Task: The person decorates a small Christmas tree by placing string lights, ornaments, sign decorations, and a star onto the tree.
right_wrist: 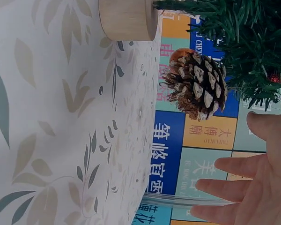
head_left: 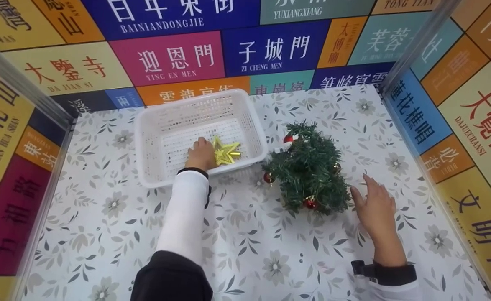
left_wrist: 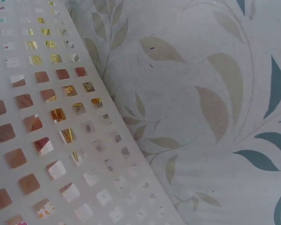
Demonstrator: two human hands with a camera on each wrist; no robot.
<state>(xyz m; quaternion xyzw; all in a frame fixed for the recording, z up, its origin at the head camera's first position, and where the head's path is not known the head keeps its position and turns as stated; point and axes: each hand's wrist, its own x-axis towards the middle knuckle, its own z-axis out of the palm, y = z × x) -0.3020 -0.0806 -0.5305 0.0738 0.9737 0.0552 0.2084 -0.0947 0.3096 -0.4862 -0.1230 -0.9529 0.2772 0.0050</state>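
Observation:
A shiny gold star with a short tube at its base is inside the white plastic basket, by the near wall. My left hand reaches over that wall and grips the star at its left point; the fingertips are hidden. Through the basket's holes, the left wrist view shows bits of fingers and gold. A small artificial Christmas tree stands right of the basket, with red baubles and a pinecone. My right hand stays beside the tree, fingers spread and holding nothing.
The tree stands on a round wooden base. A leaf-patterned white cloth covers the table. Panels with coloured blocks of lettering enclose the back and both sides, with clear edge strips at the corners.

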